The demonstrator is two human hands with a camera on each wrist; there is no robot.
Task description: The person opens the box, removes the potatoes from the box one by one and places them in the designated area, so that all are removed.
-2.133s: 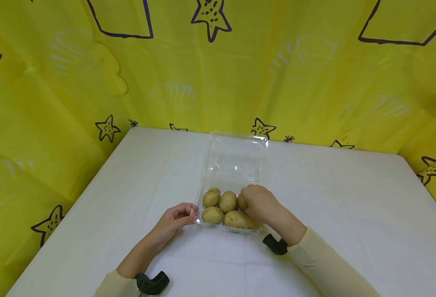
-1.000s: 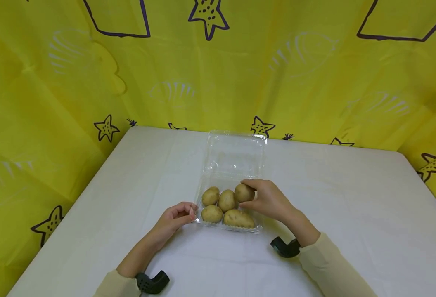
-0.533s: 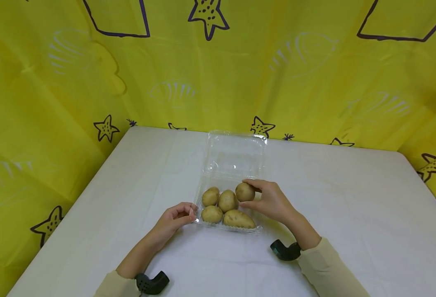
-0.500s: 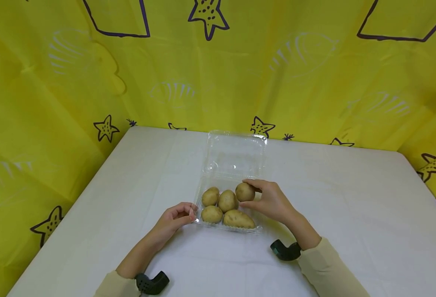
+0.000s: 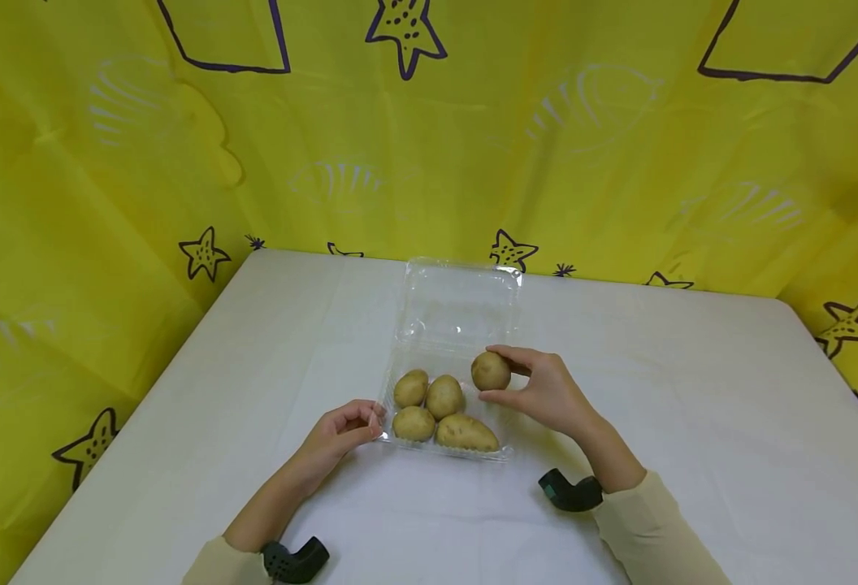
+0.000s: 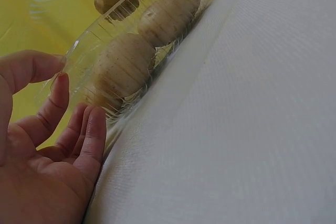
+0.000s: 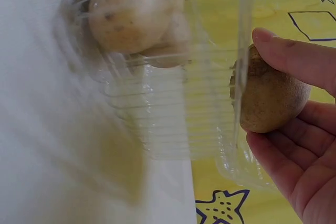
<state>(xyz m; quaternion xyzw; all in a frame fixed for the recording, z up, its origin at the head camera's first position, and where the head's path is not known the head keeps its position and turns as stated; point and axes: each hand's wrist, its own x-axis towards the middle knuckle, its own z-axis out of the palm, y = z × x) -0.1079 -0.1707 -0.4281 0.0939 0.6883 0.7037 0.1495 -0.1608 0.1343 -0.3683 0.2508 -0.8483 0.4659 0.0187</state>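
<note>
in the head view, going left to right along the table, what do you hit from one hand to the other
left hand → clear plastic clamshell box with four potatoes inside → lifted potato → right hand

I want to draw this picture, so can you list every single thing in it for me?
Held potato: 1, tan, in the right hand above the box's right side.
Potatoes in the box: 4, tan, lying close together.
Box: 1, clear plastic, mid-table, lid open toward the back.
Table: 1, white.
Curtain: 1, yellow with purple stars, behind and beside the table.
Left hand: pinches the box's left edge.
Right hand: holds the potato.
</note>
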